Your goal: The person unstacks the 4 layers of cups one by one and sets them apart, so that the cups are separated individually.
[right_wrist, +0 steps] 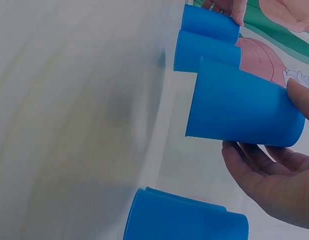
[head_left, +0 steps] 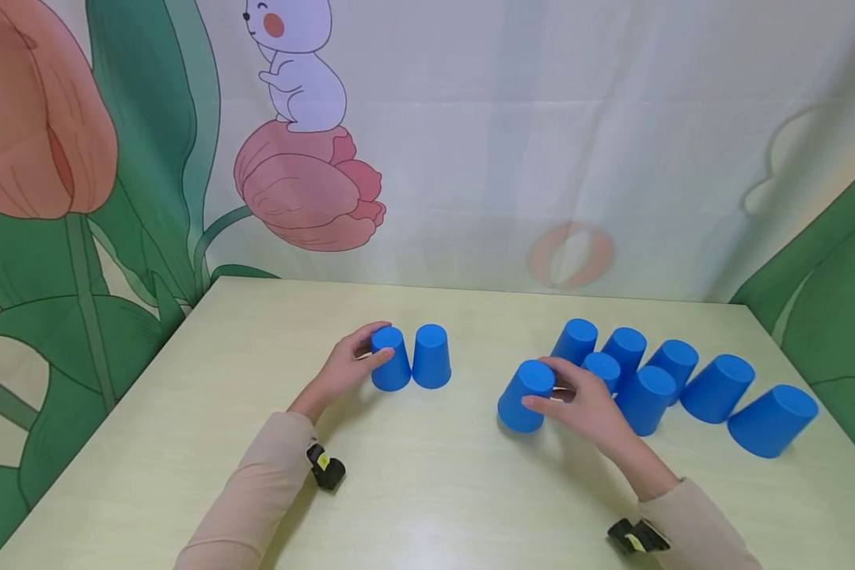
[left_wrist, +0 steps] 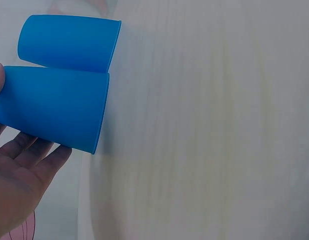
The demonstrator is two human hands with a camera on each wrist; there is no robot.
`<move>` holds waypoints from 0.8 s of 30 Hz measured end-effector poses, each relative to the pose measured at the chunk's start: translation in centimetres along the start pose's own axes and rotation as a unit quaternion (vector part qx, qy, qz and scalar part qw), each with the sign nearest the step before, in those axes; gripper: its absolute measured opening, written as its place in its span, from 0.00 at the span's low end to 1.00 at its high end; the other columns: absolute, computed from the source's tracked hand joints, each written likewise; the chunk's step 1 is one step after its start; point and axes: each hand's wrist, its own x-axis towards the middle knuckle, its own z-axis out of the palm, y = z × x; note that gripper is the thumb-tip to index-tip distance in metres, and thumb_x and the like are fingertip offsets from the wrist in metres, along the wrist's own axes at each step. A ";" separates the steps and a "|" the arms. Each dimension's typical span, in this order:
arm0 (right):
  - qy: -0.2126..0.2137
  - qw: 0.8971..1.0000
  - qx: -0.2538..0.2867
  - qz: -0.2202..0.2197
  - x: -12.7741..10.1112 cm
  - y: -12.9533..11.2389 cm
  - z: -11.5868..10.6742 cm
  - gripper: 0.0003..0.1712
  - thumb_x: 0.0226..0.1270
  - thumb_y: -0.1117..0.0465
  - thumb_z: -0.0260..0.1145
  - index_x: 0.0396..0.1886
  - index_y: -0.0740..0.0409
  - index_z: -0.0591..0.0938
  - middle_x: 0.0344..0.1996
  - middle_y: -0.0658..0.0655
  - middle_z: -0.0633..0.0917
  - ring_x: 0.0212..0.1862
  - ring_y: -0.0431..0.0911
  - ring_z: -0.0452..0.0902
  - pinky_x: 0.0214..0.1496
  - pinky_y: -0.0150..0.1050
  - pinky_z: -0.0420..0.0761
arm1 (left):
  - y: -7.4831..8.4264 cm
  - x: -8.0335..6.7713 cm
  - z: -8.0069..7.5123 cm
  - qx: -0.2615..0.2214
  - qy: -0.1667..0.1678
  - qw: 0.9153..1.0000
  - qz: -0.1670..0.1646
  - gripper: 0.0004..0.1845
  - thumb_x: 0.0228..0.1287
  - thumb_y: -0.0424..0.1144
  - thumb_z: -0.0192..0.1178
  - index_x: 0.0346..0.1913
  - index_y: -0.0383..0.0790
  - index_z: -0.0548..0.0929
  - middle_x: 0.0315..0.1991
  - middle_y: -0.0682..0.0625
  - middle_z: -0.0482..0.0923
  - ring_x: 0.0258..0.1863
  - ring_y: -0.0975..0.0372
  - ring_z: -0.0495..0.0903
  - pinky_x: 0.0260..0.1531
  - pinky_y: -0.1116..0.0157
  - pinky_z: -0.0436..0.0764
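Two upside-down blue cups stand side by side, left of the table's middle. My left hand (head_left: 342,370) grips the nearer-left blue cup (head_left: 392,364), thumb on one side and fingers on the other. Just right of it is the second blue cup (head_left: 431,360). My right hand (head_left: 590,405) holds another upside-down blue cup (head_left: 516,404) between thumb and fingers, slightly tilted. In the right wrist view this held cup (right_wrist: 244,107) shows its rim facing the table; whether it touches the surface I cannot tell.
Several upside-down blue cups (head_left: 718,389) stand grouped on the right of the pale table (head_left: 427,475), close to and behind my right hand. A printed curtain (head_left: 470,158) hangs behind the table's far edge. Each wrist wears a small black device (head_left: 326,467).
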 end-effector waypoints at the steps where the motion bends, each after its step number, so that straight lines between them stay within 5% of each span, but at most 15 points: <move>1: 0.001 1.000 0.000 -0.004 -0.2 0.0 -0.1 0.39 0.55 0.47 0.67 0.62 0.62 0.67 0.55 0.66 0.74 0.54 0.60 0.72 0.51 0.51 0.74 | 0.0 0.0 0.0 0.000 0.000 1.000 -0.001 0.28 0.64 0.43 0.55 0.65 0.41 0.63 0.63 0.40 0.63 0.61 0.45 0.64 0.56 0.48 0.66; 24: 0.009 1.000 -0.019 0.015 -3.6 1.3 -2.9 0.38 0.57 0.49 0.66 0.62 0.65 0.66 0.56 0.68 0.72 0.54 0.62 0.71 0.50 0.53 0.74 | 0.1 0.0 0.1 -0.001 0.004 1.000 0.000 0.27 0.64 0.41 0.55 0.65 0.41 0.64 0.62 0.40 0.64 0.60 0.45 0.65 0.55 0.47 0.66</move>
